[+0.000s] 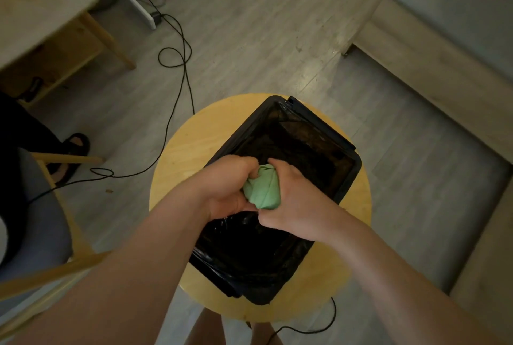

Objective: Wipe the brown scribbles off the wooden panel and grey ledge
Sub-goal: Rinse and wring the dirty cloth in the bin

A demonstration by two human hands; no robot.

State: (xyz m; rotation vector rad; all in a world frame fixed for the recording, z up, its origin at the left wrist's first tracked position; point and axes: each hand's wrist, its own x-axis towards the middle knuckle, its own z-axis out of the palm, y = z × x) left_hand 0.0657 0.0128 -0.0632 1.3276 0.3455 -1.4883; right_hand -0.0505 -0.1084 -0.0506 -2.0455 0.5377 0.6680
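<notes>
- The green cloth (262, 189) sits dead centre of the grip, wrung into a short, tight wad with twist creases across it.
- Its long axis is hard to call at this size. It looks to run from the far side to the near side, squeezed in the gap between the two fists.
- The left hand (227, 186) clamps it from the left, fingers curled right round the cloth, thumb side up.
- The right hand (294, 200) clamps from the right, fingers wrapped under and thumb over the top. Both fists are closed hard on it, and this reads as wringing.
- Directly beneath the grip is a black bin (352, 175) with a dark liner, standing on a round wooden stool (183, 150).
- No brown scribbles show anywhere.
- Up and to the right of the grip, well apart from it, a pale wooden board (416, 61) runs diagonally, with a grey surface (458, 11) just beyond it. That is probably the panel and ledge, though I cannot confirm it.
- If so, the right hand is the nearer one, and the move ahead is a carry up and rightward, away from the bin.
- Out to the left, a black cable (180, 67) snakes across the floor.
</notes>
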